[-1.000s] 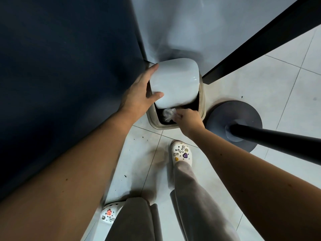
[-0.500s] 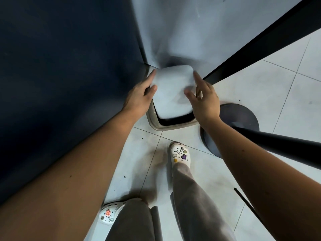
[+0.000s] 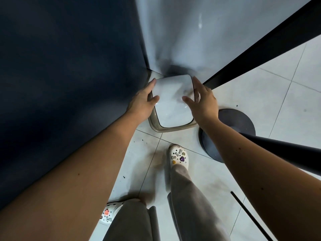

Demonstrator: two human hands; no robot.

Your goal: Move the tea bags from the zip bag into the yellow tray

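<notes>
No tea bags, zip bag or yellow tray are in view. On the floor in a corner stands a small beige bin (image 3: 156, 126) with a glossy white lid (image 3: 172, 108) lying flat on it. My left hand (image 3: 142, 101) grips the lid's left edge, thumb on top. At the lid's right edge rests my right hand (image 3: 203, 103), fingers spread, holding nothing.
A dark blue wall (image 3: 69, 84) stands at the left and a pale panel (image 3: 199, 32) behind the bin. A round dark stand base (image 3: 243, 122) with a black pole (image 3: 286, 152) sits just right of the bin. My feet in white clogs (image 3: 178, 157) stand on white tiles.
One second ago the lid was lifted and my right hand put crumpled white stuff into the bin. Since then the lid came down flat and my right hand moved to its right edge.
</notes>
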